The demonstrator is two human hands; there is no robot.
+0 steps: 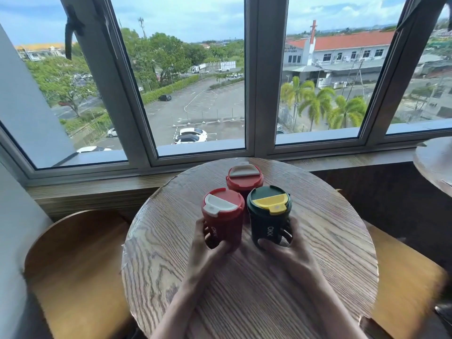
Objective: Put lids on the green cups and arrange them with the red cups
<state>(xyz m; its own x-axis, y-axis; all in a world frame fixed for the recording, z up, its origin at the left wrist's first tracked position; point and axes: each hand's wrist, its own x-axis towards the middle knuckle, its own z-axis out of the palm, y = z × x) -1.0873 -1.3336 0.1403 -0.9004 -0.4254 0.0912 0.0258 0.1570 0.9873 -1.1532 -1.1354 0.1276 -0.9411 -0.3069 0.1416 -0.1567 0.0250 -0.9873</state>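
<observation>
We sit at a round wooden counter with strong grain, pushed up to a wooden sill under a wide window with grey metal frames. Daylight comes through the glass from a partly cloudy sky. Outside we see a car park with a few parked cars, leafy trees, palms and a white building with an orange roof. A curved wooden seat stands to our left, and the edge of a second round table shows at the right.
</observation>
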